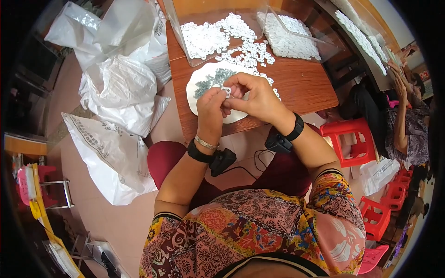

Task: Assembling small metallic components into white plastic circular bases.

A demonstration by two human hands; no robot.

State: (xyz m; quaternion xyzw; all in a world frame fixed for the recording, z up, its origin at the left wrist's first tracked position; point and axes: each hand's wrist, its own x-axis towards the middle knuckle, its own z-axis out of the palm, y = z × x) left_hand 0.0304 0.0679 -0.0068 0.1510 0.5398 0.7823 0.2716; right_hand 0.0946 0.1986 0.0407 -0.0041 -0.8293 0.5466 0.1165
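A: Where is the piece being worked on?

B: Between both hands, raised just above the white plate (204,99) at the near edge of the wooden table (301,85). It is a small white plastic ring part (226,89), pinched at the fingertips.

A: How do the hands stand?

B: The left hand (211,109) is closed, thumb and forefinger nipped on the part from below. The right hand (252,95) is curled over it, fingertips gripping from the other side. Both wrists carry black straps with small black units.

A: How would that part handle?

B: By my judgement it is very light and stiff, smooth plastic, so it may slip or flick away if squeezed off-centre. A fingertip pinch across its outer rim looks the safest hold; it is too small for anything broader.

A: What lies around it?

B: The plate holds a heap of small grey-green pieces (211,81). Beyond it, loose white rings (248,55) spread over the table, spilling from a clear plastic tray (197,41); a second clear tray (289,37) of white parts sits to the right. White plastic bags (116,83) lie on the floor to the left, red stools (350,139) to the right.
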